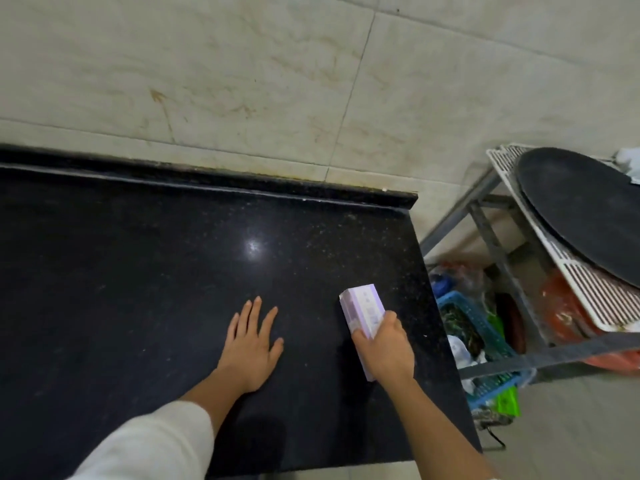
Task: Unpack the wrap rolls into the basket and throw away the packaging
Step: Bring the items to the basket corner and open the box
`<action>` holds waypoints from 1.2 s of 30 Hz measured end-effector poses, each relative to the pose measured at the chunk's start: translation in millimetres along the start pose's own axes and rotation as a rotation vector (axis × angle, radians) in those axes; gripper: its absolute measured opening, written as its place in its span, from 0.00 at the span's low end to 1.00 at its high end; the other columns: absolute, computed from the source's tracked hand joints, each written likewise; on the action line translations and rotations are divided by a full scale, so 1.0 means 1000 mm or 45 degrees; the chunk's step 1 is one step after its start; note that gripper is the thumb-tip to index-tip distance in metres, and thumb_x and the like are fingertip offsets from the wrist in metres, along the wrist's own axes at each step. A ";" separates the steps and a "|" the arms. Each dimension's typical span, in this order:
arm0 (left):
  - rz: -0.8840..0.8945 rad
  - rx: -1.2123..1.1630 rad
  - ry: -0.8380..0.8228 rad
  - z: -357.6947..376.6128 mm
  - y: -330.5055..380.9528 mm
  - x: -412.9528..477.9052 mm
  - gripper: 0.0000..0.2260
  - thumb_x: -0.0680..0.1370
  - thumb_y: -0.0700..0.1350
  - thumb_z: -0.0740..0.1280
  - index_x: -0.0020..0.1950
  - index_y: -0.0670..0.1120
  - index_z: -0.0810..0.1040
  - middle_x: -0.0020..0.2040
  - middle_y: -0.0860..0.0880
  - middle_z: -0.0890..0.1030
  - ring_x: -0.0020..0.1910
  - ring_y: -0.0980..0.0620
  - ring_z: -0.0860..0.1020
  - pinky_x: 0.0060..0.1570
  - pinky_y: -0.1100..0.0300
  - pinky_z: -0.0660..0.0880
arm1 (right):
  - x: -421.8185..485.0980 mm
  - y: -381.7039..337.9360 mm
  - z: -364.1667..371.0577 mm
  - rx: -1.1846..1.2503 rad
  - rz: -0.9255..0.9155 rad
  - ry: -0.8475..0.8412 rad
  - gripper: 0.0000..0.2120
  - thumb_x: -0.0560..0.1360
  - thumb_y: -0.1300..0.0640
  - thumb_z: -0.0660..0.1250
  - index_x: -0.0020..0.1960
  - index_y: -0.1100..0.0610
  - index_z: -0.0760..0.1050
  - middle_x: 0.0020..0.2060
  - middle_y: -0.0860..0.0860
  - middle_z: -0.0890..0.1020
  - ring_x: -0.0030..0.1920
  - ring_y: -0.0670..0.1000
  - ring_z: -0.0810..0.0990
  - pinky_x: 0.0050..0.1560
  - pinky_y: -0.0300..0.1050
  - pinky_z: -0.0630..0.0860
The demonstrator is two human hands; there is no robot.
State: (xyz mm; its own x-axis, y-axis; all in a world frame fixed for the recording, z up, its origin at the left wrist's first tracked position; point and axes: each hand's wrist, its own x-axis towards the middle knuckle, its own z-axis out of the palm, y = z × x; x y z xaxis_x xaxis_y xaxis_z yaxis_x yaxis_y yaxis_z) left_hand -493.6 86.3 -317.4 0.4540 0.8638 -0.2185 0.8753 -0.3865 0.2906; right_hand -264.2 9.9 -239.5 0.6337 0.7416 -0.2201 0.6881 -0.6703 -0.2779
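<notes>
Gripping the lilac-and-white wrap box (362, 308) in the lower right of the frame, the right hand (384, 344) has its fingers curled round the near half of the carton, with the thumb laid over the top face. The far end of the box juts free toward the upper left. Whether that end rests on the black granite countertop (173, 254) or hangs just above it cannot be told. The left hand (251, 344) lies flat on the countertop left of the box and well apart from it, its fingers (256, 313) straight and spread, holding nothing.

The box looks closed, so the step in hand is probably opening it. The free far end is the sensible place to start: the left hand can come across, find the end flap and lift it while the right hand steadies the carton. A light hold matters, since thin card buckles under a squeeze and could pinch the roll inside. The box sits near the right edge of the countertop, so working further left would stop a loose roll from dropping off.

Lower right, beside the countertop, a blue basket (464, 317) holds greens under a metal rack (498, 258). Whether it is the intended basket is unclear, and no bin shows.
</notes>
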 end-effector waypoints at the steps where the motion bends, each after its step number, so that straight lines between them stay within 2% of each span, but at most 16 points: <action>1: -0.006 -0.019 -0.034 -0.002 0.000 0.001 0.30 0.80 0.61 0.46 0.78 0.51 0.42 0.79 0.45 0.37 0.77 0.47 0.36 0.74 0.50 0.37 | 0.001 0.000 0.000 -0.001 -0.029 0.004 0.24 0.72 0.41 0.64 0.58 0.57 0.63 0.58 0.56 0.75 0.56 0.59 0.76 0.47 0.52 0.76; 6: -0.063 -0.174 -0.145 -0.024 0.002 -0.001 0.29 0.80 0.59 0.51 0.78 0.51 0.46 0.79 0.46 0.40 0.77 0.47 0.38 0.75 0.49 0.41 | 0.003 -0.026 0.004 0.055 -0.207 -0.020 0.24 0.72 0.42 0.66 0.58 0.57 0.64 0.58 0.55 0.76 0.55 0.57 0.76 0.43 0.49 0.74; 9: -0.218 -0.366 0.023 -0.034 -0.007 -0.027 0.28 0.81 0.56 0.54 0.78 0.49 0.49 0.79 0.45 0.47 0.78 0.45 0.45 0.76 0.50 0.47 | -0.007 -0.065 0.012 0.081 -0.328 -0.062 0.24 0.71 0.42 0.66 0.58 0.56 0.64 0.57 0.54 0.76 0.54 0.56 0.76 0.41 0.47 0.72; 12: -0.372 -0.456 0.087 -0.038 -0.026 -0.059 0.27 0.81 0.54 0.55 0.78 0.48 0.51 0.79 0.43 0.50 0.78 0.44 0.47 0.76 0.51 0.49 | -0.019 -0.103 0.024 0.088 -0.425 -0.092 0.23 0.71 0.42 0.66 0.56 0.56 0.65 0.54 0.54 0.76 0.52 0.55 0.76 0.42 0.49 0.76; 19: -0.657 -0.483 0.281 -0.081 -0.174 -0.146 0.25 0.81 0.52 0.55 0.77 0.47 0.55 0.78 0.44 0.54 0.77 0.45 0.51 0.74 0.51 0.54 | -0.101 -0.250 0.082 0.063 -0.776 -0.192 0.23 0.70 0.43 0.66 0.57 0.56 0.65 0.54 0.53 0.76 0.51 0.55 0.76 0.39 0.46 0.70; 24: -0.752 -0.435 0.312 -0.108 -0.309 -0.221 0.23 0.81 0.52 0.56 0.75 0.47 0.60 0.76 0.45 0.59 0.75 0.46 0.55 0.71 0.52 0.60 | -0.189 -0.366 0.143 0.069 -0.870 -0.249 0.22 0.70 0.42 0.65 0.55 0.54 0.64 0.54 0.52 0.76 0.51 0.55 0.77 0.40 0.47 0.72; 29: -0.933 -0.433 0.292 -0.132 -0.430 -0.295 0.22 0.81 0.51 0.56 0.74 0.46 0.62 0.74 0.43 0.63 0.73 0.44 0.58 0.72 0.53 0.59 | -0.278 -0.466 0.195 0.047 -0.956 -0.379 0.24 0.70 0.42 0.66 0.57 0.54 0.64 0.55 0.52 0.75 0.52 0.54 0.77 0.41 0.47 0.74; 32: -0.982 -0.520 0.323 -0.148 -0.481 -0.309 0.21 0.81 0.51 0.57 0.73 0.45 0.65 0.71 0.43 0.66 0.71 0.44 0.60 0.71 0.52 0.60 | -0.316 -0.513 0.214 0.037 -1.025 -0.435 0.23 0.70 0.42 0.67 0.57 0.54 0.64 0.55 0.52 0.76 0.51 0.53 0.77 0.41 0.47 0.73; 36: -1.036 -0.687 0.460 -0.181 -0.532 -0.293 0.16 0.81 0.49 0.58 0.67 0.46 0.72 0.66 0.42 0.74 0.67 0.42 0.66 0.68 0.54 0.60 | -0.333 -0.575 0.220 0.089 -1.041 -0.437 0.23 0.69 0.41 0.67 0.56 0.53 0.65 0.54 0.51 0.76 0.54 0.54 0.75 0.50 0.50 0.74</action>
State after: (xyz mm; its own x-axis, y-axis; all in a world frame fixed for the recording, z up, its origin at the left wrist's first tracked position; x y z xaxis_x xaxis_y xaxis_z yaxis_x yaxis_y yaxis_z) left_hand -1122.4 97.5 -239.9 -0.3950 0.8785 -0.2689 0.6637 0.4752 0.5776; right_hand -948.6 154.1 -211.9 -0.1952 0.9617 -0.1925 0.8485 0.0672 -0.5249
